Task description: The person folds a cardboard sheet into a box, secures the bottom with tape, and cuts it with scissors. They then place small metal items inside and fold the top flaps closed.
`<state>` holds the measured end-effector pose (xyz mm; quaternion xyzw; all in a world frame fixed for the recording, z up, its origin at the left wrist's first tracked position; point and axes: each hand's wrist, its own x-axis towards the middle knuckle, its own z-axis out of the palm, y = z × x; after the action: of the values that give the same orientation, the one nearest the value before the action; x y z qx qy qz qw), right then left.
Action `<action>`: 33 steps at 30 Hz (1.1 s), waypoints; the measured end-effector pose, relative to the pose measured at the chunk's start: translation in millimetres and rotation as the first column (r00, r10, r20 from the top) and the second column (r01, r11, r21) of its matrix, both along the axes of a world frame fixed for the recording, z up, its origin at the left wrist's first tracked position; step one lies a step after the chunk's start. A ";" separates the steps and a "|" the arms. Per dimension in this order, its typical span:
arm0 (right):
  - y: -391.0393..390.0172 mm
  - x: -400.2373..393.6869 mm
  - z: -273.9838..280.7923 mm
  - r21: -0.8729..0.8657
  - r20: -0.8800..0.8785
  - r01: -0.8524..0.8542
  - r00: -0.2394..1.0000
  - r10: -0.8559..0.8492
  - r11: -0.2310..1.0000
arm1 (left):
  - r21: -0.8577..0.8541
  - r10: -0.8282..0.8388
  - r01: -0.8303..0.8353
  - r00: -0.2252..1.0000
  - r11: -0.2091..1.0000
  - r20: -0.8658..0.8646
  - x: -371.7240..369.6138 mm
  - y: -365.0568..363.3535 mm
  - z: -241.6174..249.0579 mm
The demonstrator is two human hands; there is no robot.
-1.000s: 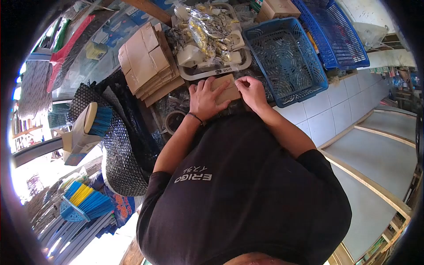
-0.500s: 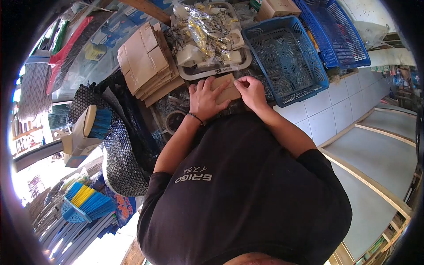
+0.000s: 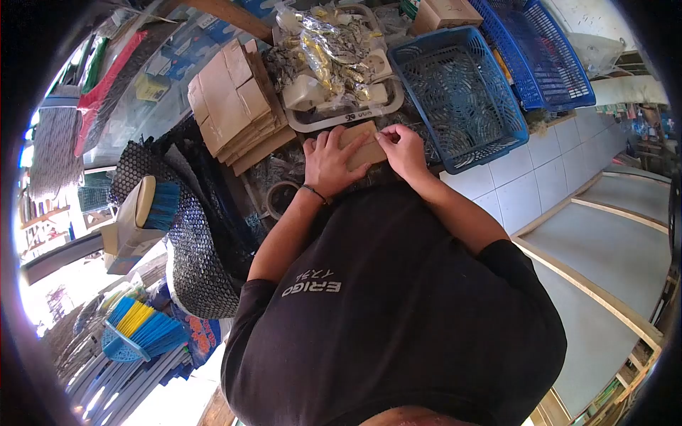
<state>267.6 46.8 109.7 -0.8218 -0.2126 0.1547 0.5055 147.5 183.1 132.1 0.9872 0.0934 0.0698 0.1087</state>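
Observation:
A small brown cardboard box (image 3: 367, 153) lies close in front of my body. Over its left part is my left hand (image 3: 330, 165), holding it with the index finger across the top and the thumb along the near side. My right hand (image 3: 403, 151) is closed in a pinch at the box's right end. Whatever sits between those fingertips is too small to make out. Just beyond the box stands a white tray (image 3: 341, 122) with plastic-wrapped packets and white sockets in it. A roll of tape (image 3: 278, 200) is left of my left forearm.
Flattened cardboard (image 3: 234, 106) is stacked to the left, beside black bubble wrap (image 3: 202, 263) and a blue-bristled brush (image 3: 162, 206). On the right are a blue plastic basket (image 3: 522, 142) and another blue basket (image 3: 579, 92). A closed carton (image 3: 444, 15) stands at the back.
My right hand has shifted slightly at the box's right end, its fingers still pinched. The left hand keeps its place on the box.

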 end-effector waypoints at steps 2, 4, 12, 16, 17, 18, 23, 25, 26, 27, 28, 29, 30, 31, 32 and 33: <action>0.2 0.0 3.3 -0.004 -0.013 -0.003 1.000 0.003 1.000 | -0.001 -0.002 0.002 1.000 1.000 -0.001 0.0 0.6 -1.1; 0.5 1.2 -1.5 0.012 -0.005 -0.008 1.000 0.008 1.000 | -0.005 -0.003 0.003 1.000 1.000 -0.004 -0.1 1.1 -1.6; 5.0 7.6 -6.8 -0.038 -0.075 0.063 0.995 -0.065 0.997 | -0.001 0.000 0.000 1.000 1.000 -0.022 1.3 1.2 1.1; 12.8 16.3 -17.7 -0.075 -0.152 0.028 0.988 -0.039 0.997 | -0.001 -0.003 0.003 1.000 1.000 -0.023 1.4 1.6 -0.5; 14.6 17.2 -21.2 -0.071 -0.184 0.020 0.982 -0.033 0.997 | 0.005 -0.004 0.004 1.000 1.000 -0.024 1.4 1.6 -0.8; 15.3 17.8 -23.0 -0.055 -0.214 0.014 0.976 -0.025 0.998 | 0.011 -0.005 0.005 1.000 1.000 -0.026 1.3 1.4 -0.9; -1.1 11.2 -21.6 0.049 -0.345 -0.036 0.937 0.051 0.998 | -0.002 0.004 -0.004 0.999 1.000 -0.035 1.7 0.4 1.6; -12.7 4.0 -20.2 0.072 -0.320 -0.061 0.944 0.081 0.996 | 0.001 0.004 -0.004 0.999 1.000 -0.037 1.4 0.1 2.3; -16.2 1.4 -21.0 0.082 -0.309 -0.069 0.947 0.091 0.994 | 0.004 0.002 -0.002 0.999 1.000 -0.040 1.4 0.1 1.8; -17.8 0.0 -23.9 0.115 -0.313 -0.063 0.945 0.096 0.991 | 0.007 -0.002 0.003 0.999 1.000 -0.042 1.8 0.0 1.2; -19.2 -1.8 -27.4 0.149 -0.319 -0.053 0.943 0.099 0.987 | 0.002 -0.002 0.002 0.999 1.000 -0.040 2.3 -0.2 0.8; -20.5 -3.9 -30.7 0.183 -0.324 -0.041 0.941 0.100 0.982 | -0.002 -0.003 0.003 0.999 1.000 -0.040 2.4 -0.4 0.4; -20.0 -5.1 -28.2 0.204 -0.355 -0.023 0.930 0.096 0.979 | -0.007 -0.005 0.005 0.999 1.000 -0.041 2.5 -0.5 0.1; -18.3 -5.2 -25.3 0.225 -0.384 -0.002 0.919 0.091 0.974 | -0.001 -0.005 0.005 0.999 1.000 -0.045 3.1 -0.6 0.0; -16.2 -5.8 -23.7 0.247 -0.413 0.020 0.906 0.087 0.969 | 0.006 -0.006 0.006 0.999 1.000 -0.050 3.7 -1.0 -0.3; -14.0 -6.1 -25.8 0.213 -0.401 0.019 0.913 0.070 0.977 | 0.013 -0.007 0.008 0.998 1.000 -0.055 4.3 -1.1 -0.6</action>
<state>261.5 32.8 83.9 -0.7102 -0.1290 0.3050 0.6212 151.8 182.0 131.5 0.9898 0.0920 0.0431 0.0999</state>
